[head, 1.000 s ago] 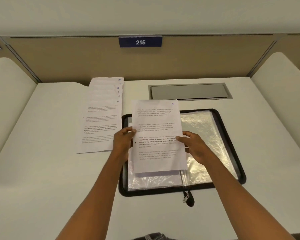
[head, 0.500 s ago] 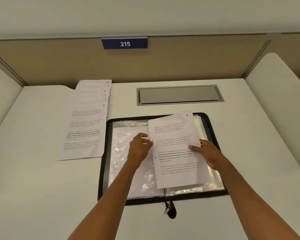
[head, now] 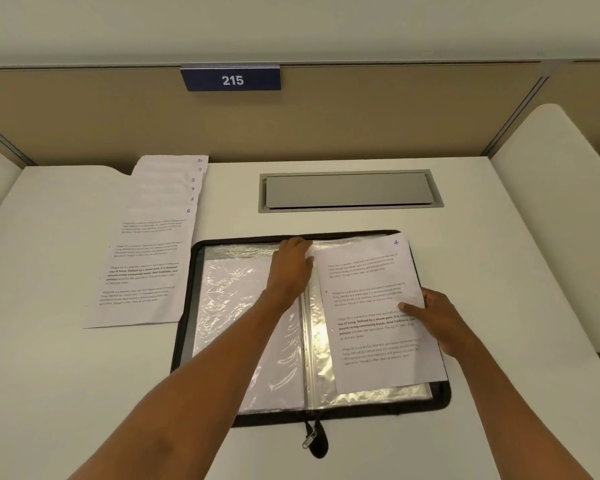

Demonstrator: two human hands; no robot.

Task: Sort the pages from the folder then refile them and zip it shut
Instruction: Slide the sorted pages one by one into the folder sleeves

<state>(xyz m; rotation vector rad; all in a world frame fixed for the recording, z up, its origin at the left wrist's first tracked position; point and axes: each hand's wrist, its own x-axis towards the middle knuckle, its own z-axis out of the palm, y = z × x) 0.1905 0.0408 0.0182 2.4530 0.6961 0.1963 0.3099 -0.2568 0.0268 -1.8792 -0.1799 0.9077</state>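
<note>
- head view: right hand [head: 437,320] pinches page 4 [head: 371,306], thumb on top, at 3 o'clock on the folder [head: 274,420].
- left hand [head: 290,268]: curled fingers grip the sleeve [head: 321,341] at its 12 o'clock edge.

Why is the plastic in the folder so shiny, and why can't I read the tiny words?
Head view: light glares off the crinkled plastic sleeves in the folder; print on page 4 is too small and soft to read; the wide lens bows the desk.
</note>
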